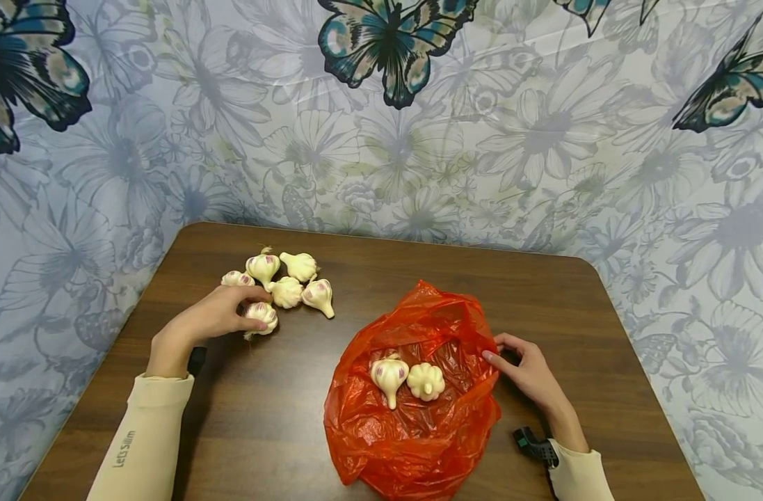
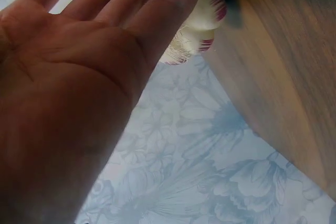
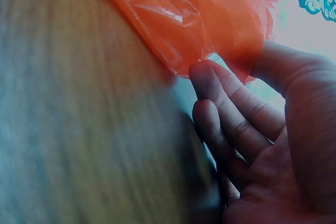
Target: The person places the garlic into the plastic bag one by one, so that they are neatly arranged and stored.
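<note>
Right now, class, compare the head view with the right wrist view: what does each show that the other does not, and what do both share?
Head view only: the left hand gripping a bulb, five more bulbs near it on the table, and two bulbs in the bag.

Right wrist view only: the palm side of the right hand.

Both: the right hand pinching the bag, the table and the butterfly cloth.
</note>
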Motion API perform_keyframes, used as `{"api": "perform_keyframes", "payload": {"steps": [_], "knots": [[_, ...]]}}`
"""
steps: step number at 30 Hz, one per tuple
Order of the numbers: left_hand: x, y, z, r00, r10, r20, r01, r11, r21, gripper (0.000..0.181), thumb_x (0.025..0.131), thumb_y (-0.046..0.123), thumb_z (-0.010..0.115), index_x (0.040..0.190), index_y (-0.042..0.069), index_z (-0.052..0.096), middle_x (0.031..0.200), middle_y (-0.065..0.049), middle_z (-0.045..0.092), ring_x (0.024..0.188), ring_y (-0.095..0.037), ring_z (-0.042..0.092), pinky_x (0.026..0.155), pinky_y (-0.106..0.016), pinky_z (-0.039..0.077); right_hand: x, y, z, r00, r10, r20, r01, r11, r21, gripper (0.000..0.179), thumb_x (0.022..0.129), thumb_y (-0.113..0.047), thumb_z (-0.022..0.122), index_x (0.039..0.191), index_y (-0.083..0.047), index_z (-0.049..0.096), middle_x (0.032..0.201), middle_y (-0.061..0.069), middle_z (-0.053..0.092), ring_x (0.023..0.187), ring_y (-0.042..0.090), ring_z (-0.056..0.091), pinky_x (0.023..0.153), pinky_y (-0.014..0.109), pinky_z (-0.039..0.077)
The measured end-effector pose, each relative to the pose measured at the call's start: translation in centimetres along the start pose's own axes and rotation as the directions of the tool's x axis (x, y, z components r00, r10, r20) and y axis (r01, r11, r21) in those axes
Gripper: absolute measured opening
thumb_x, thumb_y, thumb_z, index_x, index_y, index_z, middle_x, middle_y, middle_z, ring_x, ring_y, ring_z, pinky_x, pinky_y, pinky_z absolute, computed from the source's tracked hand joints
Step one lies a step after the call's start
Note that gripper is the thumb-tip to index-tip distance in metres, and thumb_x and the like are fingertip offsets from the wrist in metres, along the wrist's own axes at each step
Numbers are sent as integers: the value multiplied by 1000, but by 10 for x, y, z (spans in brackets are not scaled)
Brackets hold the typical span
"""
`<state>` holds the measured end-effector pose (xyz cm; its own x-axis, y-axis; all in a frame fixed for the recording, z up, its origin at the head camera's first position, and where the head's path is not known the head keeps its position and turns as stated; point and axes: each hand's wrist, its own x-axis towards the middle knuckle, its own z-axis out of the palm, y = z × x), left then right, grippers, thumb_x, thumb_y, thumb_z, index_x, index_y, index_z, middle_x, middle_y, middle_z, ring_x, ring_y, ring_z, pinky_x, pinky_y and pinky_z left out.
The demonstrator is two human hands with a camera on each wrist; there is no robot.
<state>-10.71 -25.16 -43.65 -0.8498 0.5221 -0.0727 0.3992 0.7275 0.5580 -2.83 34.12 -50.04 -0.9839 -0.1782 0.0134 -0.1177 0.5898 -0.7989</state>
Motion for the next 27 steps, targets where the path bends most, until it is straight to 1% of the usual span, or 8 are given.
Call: {"api": "perform_keyframes", "payload": {"steps": [4, 7, 12, 17, 19, 22, 27], "knots": [[5, -3, -1, 1000, 11, 4, -11, 1000, -2, 45, 87, 23, 88, 124, 3, 74, 116, -9, 75, 104, -25, 68, 91, -47, 54, 4, -1, 1, 1000, 5, -3, -5, 1000, -3, 11, 100, -24, 75, 110, -18, 73, 95, -1, 73, 92, 11, 60, 88, 26, 43], [9, -5, -3, 1000, 29, 5, -29, 1000, -10, 45, 86, 23, 88, 124, 2, 73, 117, -10, 75, 105, -26, 68, 91, -48, 54, 6, -1, 3, 1000, 6, -7, -6, 1000, -6, 11, 100, -23, 75, 110, -18, 73, 95, -1, 73, 93, 12, 60, 88, 26, 43], [15, -11, -4, 999, 36, 4, -36, 999, 0, 44, 86, 20, 88, 124, 2, 73, 117, -9, 75, 107, -25, 68, 93, -48, 54, 10, -2, 5, 1000, 9, -12, -9, 1000, -7, 11, 100, -23, 75, 110, -18, 73, 95, -1, 72, 92, 12, 60, 88, 26, 43], [17, -9, -2, 999, 43, -7, -43, 999, 12, 40, 85, 18, 88, 120, 5, 75, 110, -3, 75, 100, -20, 67, 90, -44, 54, 18, 5, -1, 1000, 4, 0, -4, 1000, -14, 11, 100, -24, 74, 110, -19, 73, 95, -1, 72, 92, 12, 60, 88, 26, 44], [17, -7, -2, 999, 42, -10, -42, 999, 13, 38, 85, 19, 88, 119, 6, 75, 107, 0, 74, 97, -17, 65, 87, -42, 54, 21, 7, -4, 1000, 0, 3, 0, 1000, -18, 10, 100, -24, 74, 109, -19, 74, 94, -2, 72, 92, 11, 60, 87, 26, 44], [15, -3, -5, 1000, 21, -20, -21, 1000, 15, 37, 86, 22, 88, 119, 10, 76, 107, 2, 74, 96, -16, 64, 86, -41, 53, 24, 10, -6, 1000, -3, 6, 4, 1000, -23, 10, 100, -24, 74, 109, -19, 74, 94, -2, 72, 91, 11, 59, 86, 26, 43], [5, 0, -16, 998, -10, -62, 10, 1000, -5, 38, 89, 25, 87, 123, 15, 75, 115, -2, 74, 102, -20, 66, 88, -44, 53, 26, 11, -8, 1000, -3, 15, 3, 1000, -11, 10, 100, -24, 74, 109, -19, 73, 94, -1, 72, 92, 12, 59, 87, 26, 44]]}}
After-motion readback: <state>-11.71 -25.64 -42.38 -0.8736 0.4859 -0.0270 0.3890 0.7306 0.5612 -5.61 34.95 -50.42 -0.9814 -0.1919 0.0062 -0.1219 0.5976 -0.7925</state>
